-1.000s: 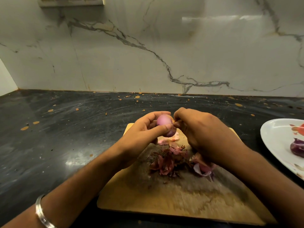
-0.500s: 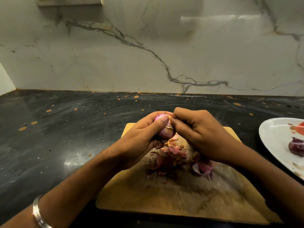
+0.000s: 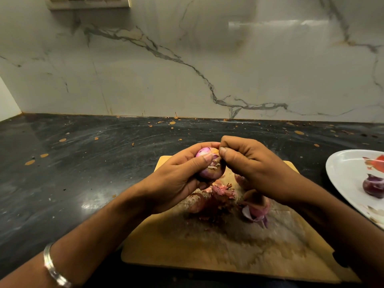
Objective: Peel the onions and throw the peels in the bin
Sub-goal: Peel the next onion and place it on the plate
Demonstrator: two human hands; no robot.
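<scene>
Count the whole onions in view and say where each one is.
2. One onion is gripped in the left hand above the cutting board; another onion sits on the white plate at right. Others may hide among the peels.

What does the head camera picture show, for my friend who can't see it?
A person's left hand holds a pinkish onion above a wooden cutting board while the right hand pinches skin at its top. Loose peels lie on the board, and a white plate with a dark purple onion sits at right on the black counter.
</scene>
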